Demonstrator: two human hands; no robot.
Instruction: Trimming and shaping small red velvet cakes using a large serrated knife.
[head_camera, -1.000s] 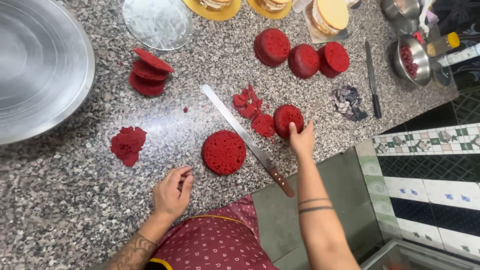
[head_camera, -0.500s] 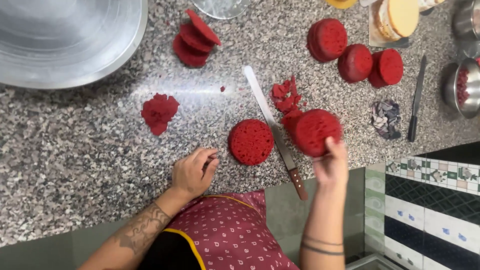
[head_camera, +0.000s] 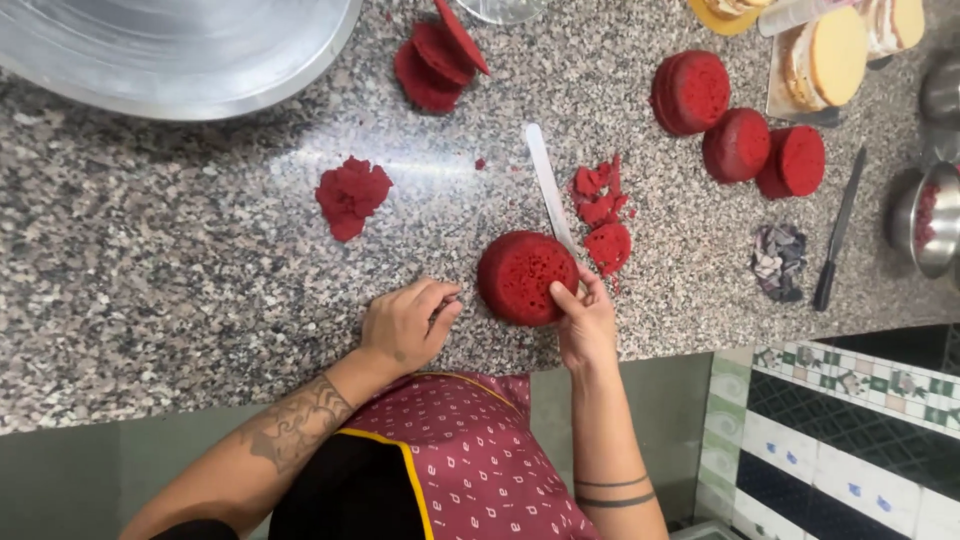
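The right hand (head_camera: 583, 322) pinches the edge of a round red cake layer (head_camera: 524, 277) standing on the granite tabletop (head_camera: 180, 250), fingers closed on its rim. Just left of it, the left hand (head_camera: 405, 322) rests loosely curled on the stone, holding nothing. Beyond the layer lie a long knife (head_camera: 547, 190) and red cake scraps (head_camera: 600, 205); farther right, three more red cakes (head_camera: 740, 120).

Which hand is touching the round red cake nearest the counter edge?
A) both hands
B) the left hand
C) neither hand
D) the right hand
D: the right hand has its fingers on the round red cake, while the left hand rests on the granite counter beside it, apart from the cake.
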